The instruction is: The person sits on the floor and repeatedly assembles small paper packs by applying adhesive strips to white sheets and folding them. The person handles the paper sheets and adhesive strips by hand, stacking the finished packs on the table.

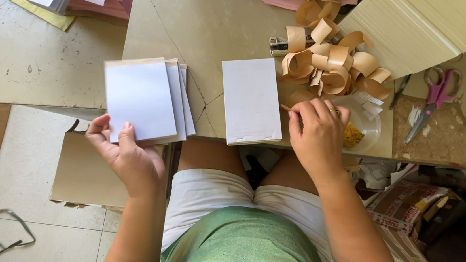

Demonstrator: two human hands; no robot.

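Left hand (128, 158) around fanned white pads (146, 99); right hand (317, 134) by paper curls (330, 63)

Stack of cream sheets (425, 30) cut off at top-right edge; stapler (279, 45) half hidden under paper curls (331, 60).

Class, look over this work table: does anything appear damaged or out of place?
Yes. The table top is cracked, with lines running from its far edge toward the white pad. Curled brown paper strips lie heaped loosely.

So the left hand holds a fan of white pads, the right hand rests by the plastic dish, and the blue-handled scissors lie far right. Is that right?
Not quite: the scissors have pink handles, not blue, as the head view shows. The rest stands: the left hand holds a fan of white pads, and the right hand rests by the plastic dish.
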